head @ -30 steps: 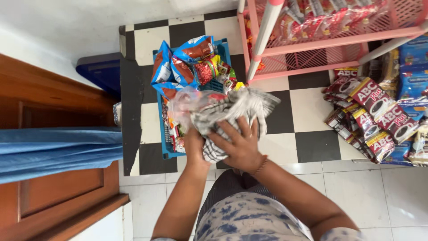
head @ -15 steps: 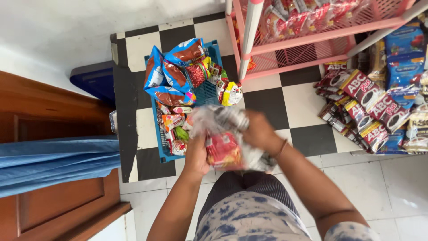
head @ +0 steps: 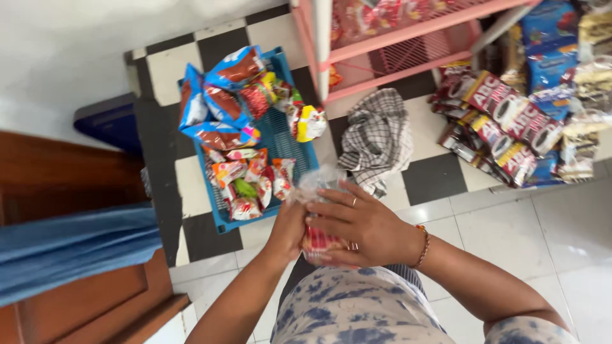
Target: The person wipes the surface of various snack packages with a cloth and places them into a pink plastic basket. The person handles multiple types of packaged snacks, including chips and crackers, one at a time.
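Head view: both hands, left hand (head: 288, 230) and right hand (head: 362, 224), are closed around a clear snack bag (head: 320, 241).

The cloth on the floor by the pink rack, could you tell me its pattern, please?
The cloth has a black-and-white check pattern, seen in the head view.

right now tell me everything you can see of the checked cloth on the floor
The checked cloth is a white fabric with a dark grid pattern, lying crumpled in soft folds on the black and white floor tiles. It sits beside the blue basket, at the foot of the pink rack. Neither hand touches it.
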